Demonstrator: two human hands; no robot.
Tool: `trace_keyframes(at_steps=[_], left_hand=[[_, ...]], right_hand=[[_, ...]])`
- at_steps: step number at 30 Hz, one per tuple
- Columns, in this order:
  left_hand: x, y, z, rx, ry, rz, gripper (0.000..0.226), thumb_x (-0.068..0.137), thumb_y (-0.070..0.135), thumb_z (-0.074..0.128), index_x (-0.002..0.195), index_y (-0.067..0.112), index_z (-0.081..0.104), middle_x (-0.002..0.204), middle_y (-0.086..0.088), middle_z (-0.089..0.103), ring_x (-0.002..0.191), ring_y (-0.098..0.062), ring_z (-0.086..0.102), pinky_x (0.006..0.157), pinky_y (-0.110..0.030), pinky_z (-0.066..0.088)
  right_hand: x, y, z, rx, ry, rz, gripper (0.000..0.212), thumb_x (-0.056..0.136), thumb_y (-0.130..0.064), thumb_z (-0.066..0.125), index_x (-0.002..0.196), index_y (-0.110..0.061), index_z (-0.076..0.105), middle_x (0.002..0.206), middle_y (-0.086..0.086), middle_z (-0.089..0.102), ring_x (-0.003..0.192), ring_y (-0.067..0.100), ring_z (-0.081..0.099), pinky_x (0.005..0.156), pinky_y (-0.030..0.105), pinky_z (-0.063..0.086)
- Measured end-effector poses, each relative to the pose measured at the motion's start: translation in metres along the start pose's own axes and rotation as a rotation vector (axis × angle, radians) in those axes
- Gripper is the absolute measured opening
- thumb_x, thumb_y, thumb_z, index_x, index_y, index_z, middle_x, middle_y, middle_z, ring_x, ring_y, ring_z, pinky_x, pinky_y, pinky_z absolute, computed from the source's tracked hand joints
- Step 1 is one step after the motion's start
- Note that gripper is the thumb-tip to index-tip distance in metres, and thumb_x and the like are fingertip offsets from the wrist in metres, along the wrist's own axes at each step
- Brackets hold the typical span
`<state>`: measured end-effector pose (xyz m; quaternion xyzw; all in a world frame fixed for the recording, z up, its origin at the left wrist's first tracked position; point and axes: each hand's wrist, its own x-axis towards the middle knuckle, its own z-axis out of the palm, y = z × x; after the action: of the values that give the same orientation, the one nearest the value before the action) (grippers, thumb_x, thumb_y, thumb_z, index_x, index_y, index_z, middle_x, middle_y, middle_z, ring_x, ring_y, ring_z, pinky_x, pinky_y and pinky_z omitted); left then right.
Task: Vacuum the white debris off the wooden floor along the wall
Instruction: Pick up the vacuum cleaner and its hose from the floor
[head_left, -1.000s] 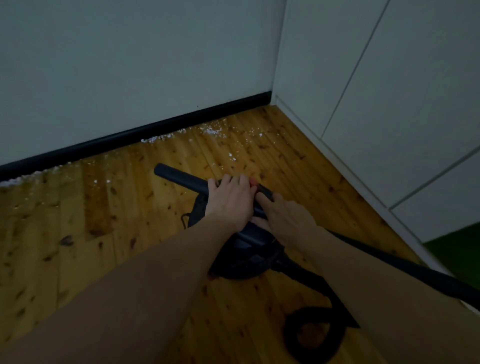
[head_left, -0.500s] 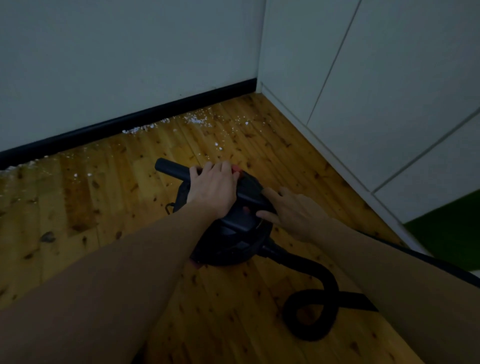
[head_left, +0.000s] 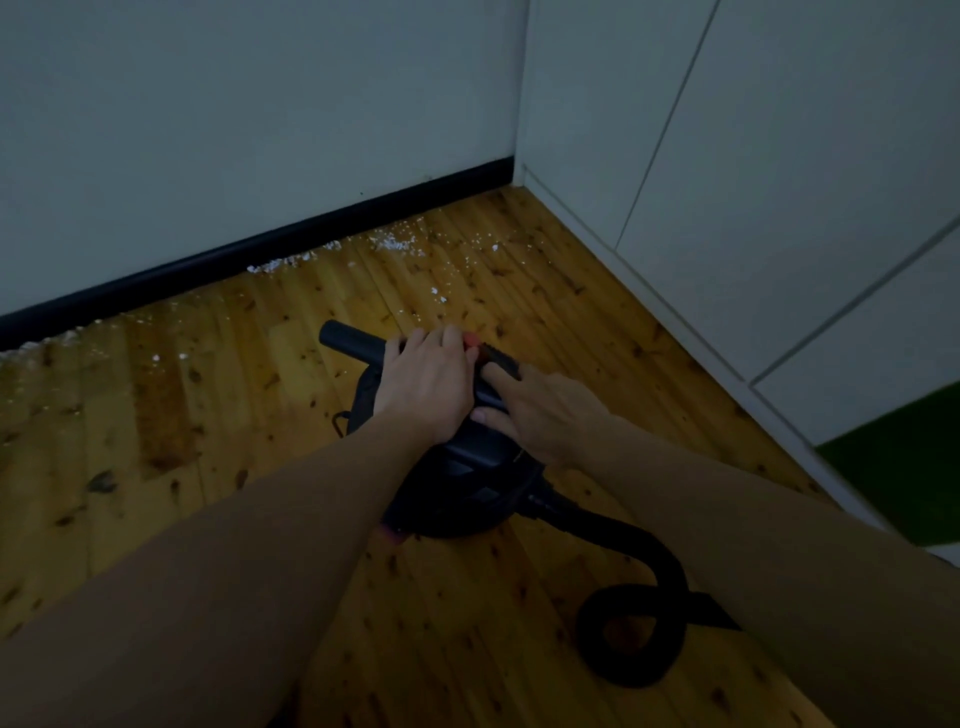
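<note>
A small black vacuum cleaner (head_left: 467, 483) sits on the wooden floor (head_left: 208, 415), its short nozzle tube (head_left: 348, 338) pointing left toward the wall. My left hand (head_left: 423, 382) is wrapped over the vacuum's top handle, next to a small red part (head_left: 471, 340). My right hand (head_left: 540, 410) rests on the right side of the handle, index finger stretched toward the red part. White debris (head_left: 395, 241) lies scattered along the black baseboard (head_left: 260, 249), more of it near the corner and at the far left. A black hose (head_left: 639, 623) coils behind the vacuum at the lower right.
A pale wall (head_left: 234, 119) runs behind the baseboard. White cabinet panels (head_left: 753, 182) stand on the right and meet the wall in a corner. A dark green surface (head_left: 904, 467) shows at the right edge.
My right hand, which had drawn back off the handle half a second ago, has come onto it again beside my left hand. The view has shifted slightly.
</note>
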<state>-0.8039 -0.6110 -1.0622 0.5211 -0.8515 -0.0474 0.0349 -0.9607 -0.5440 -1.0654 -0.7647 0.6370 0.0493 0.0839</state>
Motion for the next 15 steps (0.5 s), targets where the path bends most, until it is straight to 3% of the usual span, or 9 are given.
trace_keyframes(at_steps=[7, 11, 15], left_hand=[[0.000, -0.004, -0.003, -0.017, 0.022, 0.024, 0.035, 0.111, 0.037, 0.027, 0.112, 0.015, 0.054, 0.113, -0.010, 0.067, 0.109, -0.031, 0.059, 0.099, -0.044, 0.038], [-0.002, -0.003, -0.002, -0.053, 0.032, 0.020, 0.034, 0.112, 0.036, 0.029, 0.115, 0.014, 0.054, 0.119, -0.011, 0.064, 0.114, -0.031, 0.056, 0.100, -0.045, 0.038], [0.000, 0.002, -0.003, -0.116, 0.008, -0.016, 0.036, 0.111, 0.037, 0.028, 0.119, 0.013, 0.054, 0.127, -0.012, 0.060, 0.121, -0.032, 0.053, 0.101, -0.050, 0.041]], right_hand=[[-0.018, 0.023, -0.004, 0.045, -0.047, -0.027, 0.058, 0.108, -0.059, 0.035, 0.154, -0.024, 0.030, 0.123, 0.016, 0.061, 0.097, 0.034, 0.065, 0.070, 0.037, 0.043], [-0.057, 0.064, 0.004, 0.019, -0.068, 0.015, 0.070, 0.092, -0.078, 0.010, 0.147, -0.035, 0.021, 0.112, 0.011, 0.061, 0.077, 0.026, 0.059, 0.066, 0.041, 0.055], [-0.079, 0.081, 0.011, -0.005, -0.038, 0.022, 0.079, 0.087, -0.079, 0.003, 0.147, -0.034, 0.027, 0.111, 0.007, 0.060, 0.070, 0.024, 0.058, 0.061, 0.038, 0.054]])
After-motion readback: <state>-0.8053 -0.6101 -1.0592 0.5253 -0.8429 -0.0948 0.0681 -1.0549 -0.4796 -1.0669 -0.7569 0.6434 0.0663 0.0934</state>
